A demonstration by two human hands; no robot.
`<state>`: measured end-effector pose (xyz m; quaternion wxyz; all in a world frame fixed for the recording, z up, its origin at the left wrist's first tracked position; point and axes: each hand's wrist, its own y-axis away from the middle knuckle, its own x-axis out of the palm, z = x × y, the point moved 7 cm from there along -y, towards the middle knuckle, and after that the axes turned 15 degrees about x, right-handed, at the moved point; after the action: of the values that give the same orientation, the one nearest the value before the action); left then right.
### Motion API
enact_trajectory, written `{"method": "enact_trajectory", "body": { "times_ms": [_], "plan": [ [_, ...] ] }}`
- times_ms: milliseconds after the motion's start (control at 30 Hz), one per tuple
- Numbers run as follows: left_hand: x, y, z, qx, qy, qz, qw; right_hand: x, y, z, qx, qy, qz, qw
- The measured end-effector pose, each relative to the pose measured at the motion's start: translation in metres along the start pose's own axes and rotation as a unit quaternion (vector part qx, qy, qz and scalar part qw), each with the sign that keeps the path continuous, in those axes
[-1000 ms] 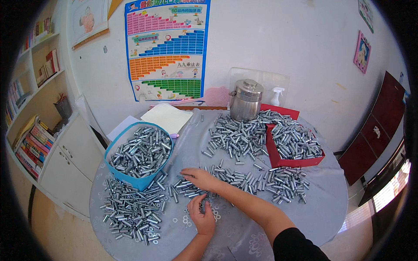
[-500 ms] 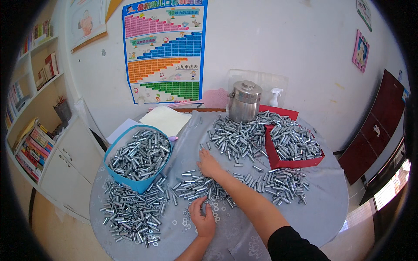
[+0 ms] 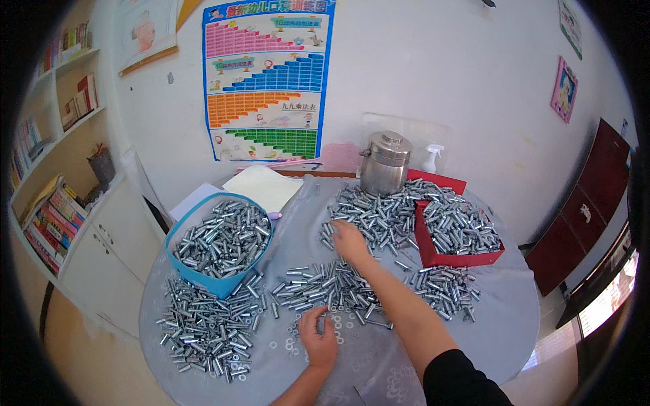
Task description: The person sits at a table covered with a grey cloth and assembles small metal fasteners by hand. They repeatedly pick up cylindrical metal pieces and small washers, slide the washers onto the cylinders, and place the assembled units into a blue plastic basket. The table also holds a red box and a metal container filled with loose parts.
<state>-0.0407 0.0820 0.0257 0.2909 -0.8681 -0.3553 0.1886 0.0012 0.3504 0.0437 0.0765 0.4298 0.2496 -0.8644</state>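
Since earlier, right hand [image 3: 350, 240] is advanced onto rigid, heavy sleeves [image 3: 369, 216], fingers curled, hold unclear; left hand [image 3: 318, 338] pinches washers [image 3: 292, 336].

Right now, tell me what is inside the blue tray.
The blue tray holds a heap of short silver metal sleeves, piled near its rim. Its floor and whatever lies beneath the heap are covered.

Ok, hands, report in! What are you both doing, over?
Right hand reaching out onto the far pile of metal sleeves. Left hand down by the small washers, fingers curled. Metal canister stands behind the pile; nothing blocking.
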Motion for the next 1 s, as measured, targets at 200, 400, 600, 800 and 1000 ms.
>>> {"method": "enact_trajectory", "body": {
  "times_ms": [200,400,600,800,1000],
  "plan": [
    [-0.001,0.003,-0.003,0.031,-0.014,-0.009,0.999,0.011,0.014,-0.010,0.083,-0.138,0.224,0.961],
    [-0.002,-0.001,-0.008,-0.005,-0.001,-0.002,1.000,-0.014,0.039,-0.032,0.008,-0.067,0.141,0.988],
    [0.000,0.001,-0.008,0.023,-0.009,0.006,1.000,-0.095,0.131,-0.015,-0.033,-0.084,0.090,0.992],
    [0.002,0.005,-0.006,0.034,-0.014,0.007,0.999,-0.134,0.222,-0.020,0.005,-0.078,0.054,0.996],
    [0.010,0.007,-0.015,0.110,-0.055,0.059,0.991,-0.126,0.259,-0.008,-0.016,-0.007,-0.027,0.999]
  ]
}}
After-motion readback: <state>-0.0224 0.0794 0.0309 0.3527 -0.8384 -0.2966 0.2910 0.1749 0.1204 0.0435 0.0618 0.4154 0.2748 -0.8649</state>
